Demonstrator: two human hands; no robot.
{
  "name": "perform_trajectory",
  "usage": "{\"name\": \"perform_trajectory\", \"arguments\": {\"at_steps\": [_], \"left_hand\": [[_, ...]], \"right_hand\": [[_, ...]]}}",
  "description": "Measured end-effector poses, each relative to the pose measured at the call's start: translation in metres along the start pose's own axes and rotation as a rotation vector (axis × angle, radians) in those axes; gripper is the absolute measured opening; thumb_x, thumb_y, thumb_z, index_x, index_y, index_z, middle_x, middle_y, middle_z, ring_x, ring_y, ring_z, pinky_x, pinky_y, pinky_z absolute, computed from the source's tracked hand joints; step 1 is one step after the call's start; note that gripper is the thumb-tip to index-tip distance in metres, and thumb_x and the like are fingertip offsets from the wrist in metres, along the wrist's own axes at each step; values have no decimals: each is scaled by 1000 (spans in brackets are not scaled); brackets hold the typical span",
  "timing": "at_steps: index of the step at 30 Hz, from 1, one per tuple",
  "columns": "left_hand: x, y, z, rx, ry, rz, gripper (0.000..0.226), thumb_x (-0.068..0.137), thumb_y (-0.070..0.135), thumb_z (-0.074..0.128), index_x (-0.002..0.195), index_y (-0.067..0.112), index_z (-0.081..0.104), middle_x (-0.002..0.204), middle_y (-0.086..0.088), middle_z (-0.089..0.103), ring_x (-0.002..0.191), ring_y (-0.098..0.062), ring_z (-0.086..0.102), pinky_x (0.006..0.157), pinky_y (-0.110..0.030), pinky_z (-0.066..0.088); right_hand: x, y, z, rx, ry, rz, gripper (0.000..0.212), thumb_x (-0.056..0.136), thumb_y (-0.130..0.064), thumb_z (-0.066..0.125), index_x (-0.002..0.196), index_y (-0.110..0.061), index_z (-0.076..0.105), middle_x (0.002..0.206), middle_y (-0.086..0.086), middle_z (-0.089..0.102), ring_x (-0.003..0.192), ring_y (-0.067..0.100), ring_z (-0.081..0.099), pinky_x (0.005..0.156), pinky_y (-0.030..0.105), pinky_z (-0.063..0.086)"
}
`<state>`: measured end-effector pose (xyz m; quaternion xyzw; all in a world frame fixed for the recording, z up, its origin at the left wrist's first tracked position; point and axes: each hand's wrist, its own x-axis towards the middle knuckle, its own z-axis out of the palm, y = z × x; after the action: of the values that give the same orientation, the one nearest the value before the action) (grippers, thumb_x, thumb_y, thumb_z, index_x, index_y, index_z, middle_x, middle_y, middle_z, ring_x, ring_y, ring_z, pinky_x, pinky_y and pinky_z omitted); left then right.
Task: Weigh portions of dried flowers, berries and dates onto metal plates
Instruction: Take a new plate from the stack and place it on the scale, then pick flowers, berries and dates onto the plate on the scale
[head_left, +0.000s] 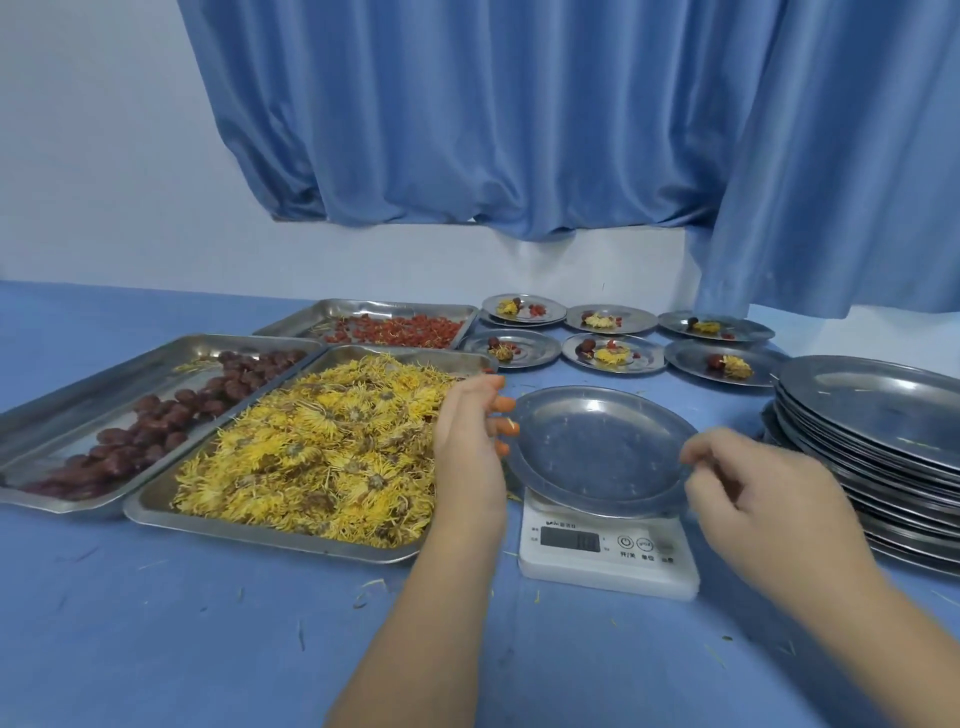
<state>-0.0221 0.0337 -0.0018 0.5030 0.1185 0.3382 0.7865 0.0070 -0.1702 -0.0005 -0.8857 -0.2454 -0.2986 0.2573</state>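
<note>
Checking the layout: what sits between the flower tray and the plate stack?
Head view: the scale carrying an empty plate, left hand and right hand at its rim.
</note>
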Motion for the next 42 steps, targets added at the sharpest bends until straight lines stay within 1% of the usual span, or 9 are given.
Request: {"name": "perform_trajectory", "arguments": {"at_steps": [8,12,15,19,23,27,32,37,42], "left_hand": [[-7,4,-5,326,-125,184,22,94,18,55,95,35,68,87,24,66,76,7,60,60,-8,46],[35,46,-25,642,-91,341,15,95,23,53,96,33,64,79,17,64,58,8,55,47,-11,43],[79,67,-33,1008,-143,326,15,95,30,51,100,31,64,89,15,63,72,-2,58,57,-24,43],[134,73,-46,1334,-171,280,12,94,29,51,95,28,63,92,6,67,76,-13,62,59,-26,46],[170,57,-62,1877,-322,166,33,93,15,51,123,22,61,128,-6,61,100,-21,60,86,-36,51],[180,47,-62,1904,-527,106,51,88,-1,49,132,23,59,140,-5,56,123,-22,54,101,-38,45],[191,48,-62,1919,-593,109,38,88,5,59,118,26,67,125,4,65,85,-4,60,83,-27,50],[196,62,-66,1952,-559,247,10,90,28,63,97,23,67,100,4,67,85,-10,58,77,-28,45],[185,89,-65,1717,-424,264,23,89,31,60,84,9,63,79,-4,60,64,-17,53,62,-32,43]], "right_hand": [[31,-11,17,62,124,-59,11,82,-10,61,87,-15,69,59,1,63,55,29,58,51,37,48],[26,0,20,69,117,-80,9,82,-11,61,84,-18,65,53,-5,57,48,24,53,47,35,47],[25,-5,24,74,106,-91,10,80,-8,64,83,-17,66,50,-6,55,46,25,52,44,33,45],[28,-8,31,63,81,-108,8,81,-7,65,81,-15,66,45,-5,50,38,22,48,37,30,39],[29,-6,35,60,75,-114,7,83,-11,63,82,-18,65,43,-6,48,37,19,45,36,30,36],[29,-2,36,63,63,-112,9,80,-11,64,83,-19,66,42,-7,48,36,18,44,37,28,35],[31,0,36,63,72,-119,12,77,-7,68,82,-18,68,42,-8,44,36,19,43,36,30,39],[31,1,36,82,65,-108,13,77,-7,69,81,-18,68,42,-10,43,38,16,39,37,30,39],[30,2,35,101,73,-88,11,78,-8,67,79,-18,68,41,-8,43,38,17,42,38,30,40]]}}
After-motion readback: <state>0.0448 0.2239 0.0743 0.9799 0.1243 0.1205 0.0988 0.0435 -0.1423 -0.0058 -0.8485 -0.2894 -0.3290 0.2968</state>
